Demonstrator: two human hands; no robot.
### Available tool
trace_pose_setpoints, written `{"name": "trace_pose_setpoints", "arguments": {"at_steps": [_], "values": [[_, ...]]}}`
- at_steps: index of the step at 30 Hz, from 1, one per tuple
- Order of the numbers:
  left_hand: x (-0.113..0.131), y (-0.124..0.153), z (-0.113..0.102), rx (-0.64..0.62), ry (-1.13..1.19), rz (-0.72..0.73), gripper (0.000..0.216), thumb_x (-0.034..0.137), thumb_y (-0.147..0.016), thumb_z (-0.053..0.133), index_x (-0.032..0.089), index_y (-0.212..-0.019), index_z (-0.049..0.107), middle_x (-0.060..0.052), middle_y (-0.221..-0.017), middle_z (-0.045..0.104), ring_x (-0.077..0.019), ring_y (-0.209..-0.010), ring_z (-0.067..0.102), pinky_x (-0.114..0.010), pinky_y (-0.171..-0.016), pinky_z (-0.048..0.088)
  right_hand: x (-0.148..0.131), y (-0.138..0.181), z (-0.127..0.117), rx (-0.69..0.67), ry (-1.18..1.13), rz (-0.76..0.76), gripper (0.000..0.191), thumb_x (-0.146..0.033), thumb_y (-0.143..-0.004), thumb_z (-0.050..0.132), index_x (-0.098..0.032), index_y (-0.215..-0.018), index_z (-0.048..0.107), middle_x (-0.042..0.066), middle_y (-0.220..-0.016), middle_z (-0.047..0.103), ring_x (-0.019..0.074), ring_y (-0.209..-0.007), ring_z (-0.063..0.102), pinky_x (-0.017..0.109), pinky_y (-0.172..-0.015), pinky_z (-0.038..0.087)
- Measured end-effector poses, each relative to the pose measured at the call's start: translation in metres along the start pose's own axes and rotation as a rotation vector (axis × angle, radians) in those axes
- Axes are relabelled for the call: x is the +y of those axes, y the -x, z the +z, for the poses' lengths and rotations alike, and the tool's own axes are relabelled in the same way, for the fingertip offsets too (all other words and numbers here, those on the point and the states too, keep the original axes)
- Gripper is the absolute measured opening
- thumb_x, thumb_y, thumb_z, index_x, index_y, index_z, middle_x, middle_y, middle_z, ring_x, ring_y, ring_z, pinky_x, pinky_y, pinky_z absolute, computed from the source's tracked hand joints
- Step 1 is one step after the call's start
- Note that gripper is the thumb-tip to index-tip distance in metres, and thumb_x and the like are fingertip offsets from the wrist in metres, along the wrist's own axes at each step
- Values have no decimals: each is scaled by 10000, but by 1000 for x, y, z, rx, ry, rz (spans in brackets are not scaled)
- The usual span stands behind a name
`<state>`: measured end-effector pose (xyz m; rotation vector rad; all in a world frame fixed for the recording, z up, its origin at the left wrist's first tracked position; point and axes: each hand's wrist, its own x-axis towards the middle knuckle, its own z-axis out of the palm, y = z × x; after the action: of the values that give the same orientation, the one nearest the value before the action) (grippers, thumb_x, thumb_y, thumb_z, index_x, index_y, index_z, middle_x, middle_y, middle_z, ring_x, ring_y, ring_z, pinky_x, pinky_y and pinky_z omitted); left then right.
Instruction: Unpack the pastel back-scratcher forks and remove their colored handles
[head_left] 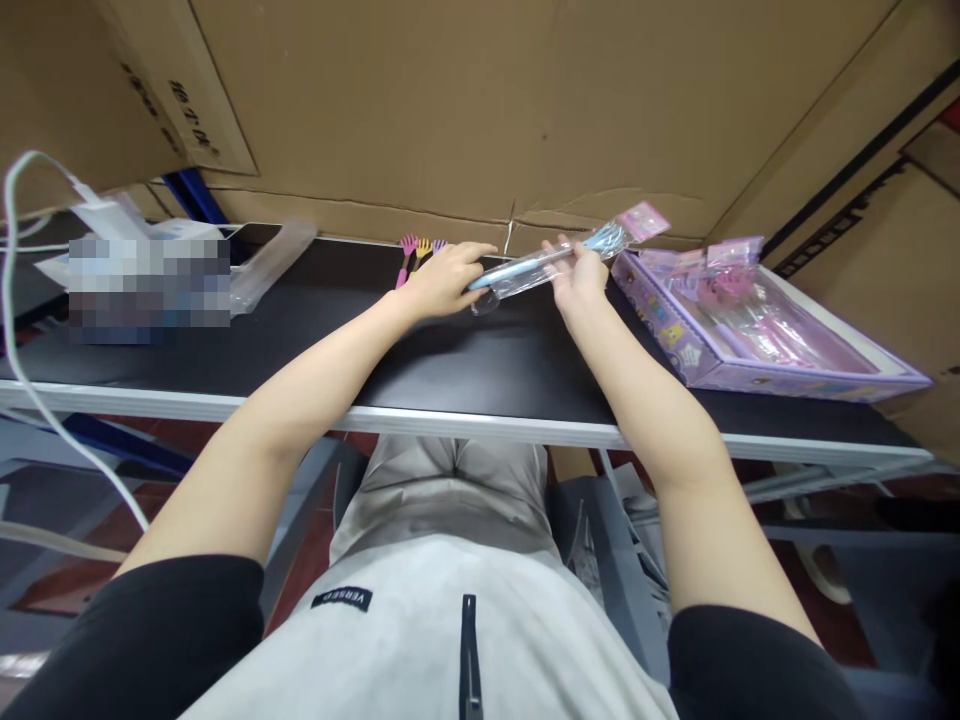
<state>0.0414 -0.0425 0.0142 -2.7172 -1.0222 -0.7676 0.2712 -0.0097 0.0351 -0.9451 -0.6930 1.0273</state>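
Note:
A light blue back scratcher in a clear plastic bag slants up to the right above the black table, its clawed head beneath a pink header card. Around the bag near the head, my right hand is closed. My left hand pinches the handle end, with one finger stretched out above it. Pink, yellow and purple back scratchers, partly hidden by my left hand, lie just behind it on the table.
An open purple display box with several bagged pink back scratchers stands at the right. Clear plastic bags and a white cable are at the left. A cardboard wall rises behind the table.

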Motion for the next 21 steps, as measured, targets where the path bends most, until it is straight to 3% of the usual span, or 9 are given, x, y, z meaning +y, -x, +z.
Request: {"name": "trace_pose_setpoints", "arguments": {"at_steps": [5, 9, 14, 21], "values": [[-3, 1, -1, 31, 15, -11, 277, 331, -1037, 544, 160, -1081, 758, -206, -1612, 582, -411, -1497, 535, -637, -1217, 428, -2, 6, 2, 46, -80, 88, 149, -191, -1032, 485, -239, -1146, 567, 61, -1168, 757, 205, -1138, 791, 426, -900, 695], [-2, 1, -2, 35, 33, -23, 346, 368, -1086, 468, 153, -1137, 735, -210, -1598, 588, -387, -1503, 528, -622, -1234, 423, -2, 1, 0, 36, -108, 100, 161, -166, -1019, 497, -244, -1149, 552, 50, -1119, 750, 191, -1090, 792, 429, -909, 694], [-5, 2, -5, 34, 36, -51, 360, 352, -1078, 451, 154, -1184, 733, -189, -1586, 598, -368, -1498, 530, -616, -1255, 409, -8, -6, -8, 25, 15, 87, 62, -284, -1037, 569, -250, -1088, 558, 41, -1186, 731, 168, -1109, 779, 404, -936, 669], [-14, 4, -7, 34, 18, -93, 344, 310, -1054, 465, 147, -1199, 731, -192, -1587, 588, -378, -1481, 537, -622, -1248, 414, -23, -25, -26, 44, 129, 30, 198, -383, -1042, 554, -244, -1154, 640, 61, -1190, 737, 200, -1079, 771, 418, -895, 665]]}}
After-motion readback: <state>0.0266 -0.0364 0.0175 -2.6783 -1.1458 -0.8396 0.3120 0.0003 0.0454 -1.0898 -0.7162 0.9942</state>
